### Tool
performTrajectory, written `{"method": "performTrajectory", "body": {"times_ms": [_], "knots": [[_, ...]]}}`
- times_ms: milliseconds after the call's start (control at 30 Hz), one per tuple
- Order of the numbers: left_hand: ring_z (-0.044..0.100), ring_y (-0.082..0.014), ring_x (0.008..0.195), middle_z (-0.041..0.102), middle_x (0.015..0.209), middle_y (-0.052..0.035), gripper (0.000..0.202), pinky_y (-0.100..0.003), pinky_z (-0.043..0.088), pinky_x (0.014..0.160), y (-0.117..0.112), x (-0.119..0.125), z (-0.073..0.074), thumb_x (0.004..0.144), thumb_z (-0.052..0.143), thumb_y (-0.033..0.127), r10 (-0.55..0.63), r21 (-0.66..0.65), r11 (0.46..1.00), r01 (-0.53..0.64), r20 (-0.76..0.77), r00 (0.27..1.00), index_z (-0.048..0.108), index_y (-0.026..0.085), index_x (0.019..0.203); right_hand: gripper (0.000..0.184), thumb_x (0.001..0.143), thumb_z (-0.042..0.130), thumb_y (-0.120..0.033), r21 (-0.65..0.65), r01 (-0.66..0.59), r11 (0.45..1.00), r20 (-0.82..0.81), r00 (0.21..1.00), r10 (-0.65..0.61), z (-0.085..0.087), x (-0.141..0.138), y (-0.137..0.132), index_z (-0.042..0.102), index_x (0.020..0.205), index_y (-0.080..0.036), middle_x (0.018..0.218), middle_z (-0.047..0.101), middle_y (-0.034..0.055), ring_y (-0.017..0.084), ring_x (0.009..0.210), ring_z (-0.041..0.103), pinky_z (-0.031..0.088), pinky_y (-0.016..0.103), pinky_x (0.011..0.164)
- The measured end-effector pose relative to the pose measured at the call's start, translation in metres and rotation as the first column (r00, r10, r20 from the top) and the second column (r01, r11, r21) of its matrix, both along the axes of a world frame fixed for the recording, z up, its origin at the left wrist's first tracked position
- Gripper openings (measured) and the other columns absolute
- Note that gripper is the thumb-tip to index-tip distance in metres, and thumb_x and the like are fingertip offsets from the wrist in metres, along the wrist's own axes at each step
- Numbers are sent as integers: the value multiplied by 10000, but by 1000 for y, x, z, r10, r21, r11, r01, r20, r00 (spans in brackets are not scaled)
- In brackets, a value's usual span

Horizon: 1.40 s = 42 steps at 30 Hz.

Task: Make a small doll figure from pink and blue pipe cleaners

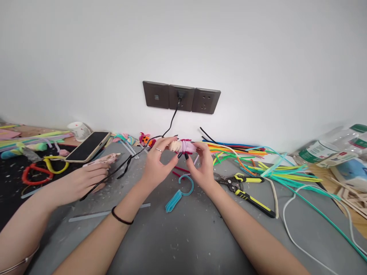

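A small pipe-cleaner craft piece (pixel 187 148), cream at one end and lilac with magenta edges at the other, is up between my two hands. My left hand (pixel 159 162) pinches its cream end, thumb underneath. At the lilac end, my right hand (pixel 202 164) grips with thumb and fingers. Both thumbs nearly meet below the piece. On the mat just under my hands lies a blue pipe-cleaner piece (pixel 174 200) with a curled hook. Dark red pipe cleaners (pixel 181 169) lie behind it, partly covered by my hands.
At left, another person's hand (pixel 77 181) holds a pale pink glue gun (pixel 103 159); its black cord (pixel 172 120) runs to the wall socket. Wire strippers (pixel 248 191) and pipe cleaners (pixel 286 173) lie right. A phone (pixel 88 146), scissors (pixel 37 174) and glue stick (pixel 94 216) lie left.
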<state>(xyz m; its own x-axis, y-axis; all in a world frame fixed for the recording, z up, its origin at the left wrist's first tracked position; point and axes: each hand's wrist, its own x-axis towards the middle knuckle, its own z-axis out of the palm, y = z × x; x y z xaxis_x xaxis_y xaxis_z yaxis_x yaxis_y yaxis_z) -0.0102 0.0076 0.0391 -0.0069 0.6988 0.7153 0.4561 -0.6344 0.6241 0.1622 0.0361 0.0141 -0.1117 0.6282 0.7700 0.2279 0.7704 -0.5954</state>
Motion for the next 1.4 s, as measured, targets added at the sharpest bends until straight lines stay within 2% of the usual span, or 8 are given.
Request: {"method": "performTrajectory", "body": {"times_ms": [300, 533, 900, 1400], "knots": [[635, -231, 1169, 646, 1270, -109, 438, -405, 552, 1011, 0, 1, -1, 881, 626, 150, -12, -12, 1000, 12, 26, 1000, 606, 229, 1312, 336, 906, 589, -208, 7, 29, 1000, 21, 999, -29, 3, 1, -1, 518, 1234, -229, 1120, 602, 94, 234, 1040, 590, 529, 409, 887], [644, -232, 1147, 653, 1255, -109, 412, -405, 572, 988, -2, 2, 2, 890, 620, 195, 22, -29, 999, -22, -9, 1000, 606, 233, 1300, 328, 901, 583, -210, 4, 37, 999, 30, 999, -37, 5, 0, -2, 511, 1220, -234, 1112, 606, 97, 236, 1030, 591, 541, 405, 856], [645, -236, 1162, 658, 1255, -113, 421, -406, 566, 1004, 0, 1, 0, 884, 622, 167, 0, 12, 1000, 0, -4, 1000, 610, 214, 1301, 341, 911, 595, -187, 2, -8, 1000, -15, 1000, 8, 3, -1, -3, 506, 1235, -245, 1130, 592, 94, 225, 1044, 592, 552, 390, 856], [646, -242, 1160, 659, 1259, -118, 411, -416, 562, 1007, 0, 0, 0, 888, 629, 193, 13, -13, 1000, -13, -4, 1000, 612, 221, 1297, 350, 913, 588, -206, -38, -20, 999, -16, 1000, 20, 2, -2, -3, 497, 1248, -257, 1145, 584, 99, 219, 1036, 590, 586, 353, 786]]}}
